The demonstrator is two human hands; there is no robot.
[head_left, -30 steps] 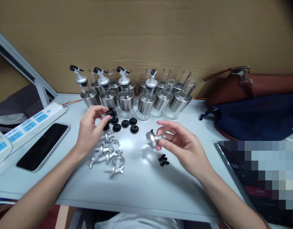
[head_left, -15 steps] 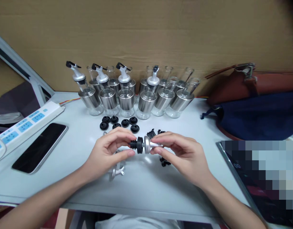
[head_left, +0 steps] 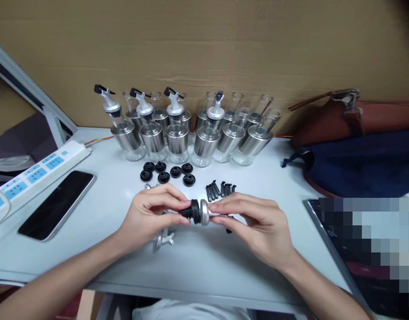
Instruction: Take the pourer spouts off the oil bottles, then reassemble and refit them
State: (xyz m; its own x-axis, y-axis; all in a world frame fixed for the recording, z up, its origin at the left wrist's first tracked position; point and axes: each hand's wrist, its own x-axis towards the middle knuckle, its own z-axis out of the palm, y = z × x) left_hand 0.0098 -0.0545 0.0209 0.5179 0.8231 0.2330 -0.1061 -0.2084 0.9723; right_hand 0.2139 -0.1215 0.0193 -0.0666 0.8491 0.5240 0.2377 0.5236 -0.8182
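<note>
My left hand (head_left: 158,209) pinches a ribbed black stopper (head_left: 195,211) by its narrow end. Facing it, my right hand (head_left: 258,224) grips a silver pourer spout (head_left: 205,212) by its thin tip. The stopper's wide black collar and the spout's round flange sit side by side, almost touching, over the middle of the table. More silver pourer spouts (head_left: 164,239) lie partly hidden beneath my left hand. Beyond my hands are several loose black stoppers (head_left: 163,177) and, to the right, small black flip caps (head_left: 213,191). Some black pieces are covered by my right fingers.
Glass bottles with steel sleeves (head_left: 178,138) stand in rows at the back, several topped with pourers. At left lie a phone (head_left: 58,204) and a power strip (head_left: 38,173). A brown and navy bag (head_left: 358,155) and a dark screen-like panel (head_left: 344,249) occupy the right.
The gap between the black stopper and the silver spout has narrowed as my hands came together. Both hands sit slightly lower, uncovering more of the small black caps.
</note>
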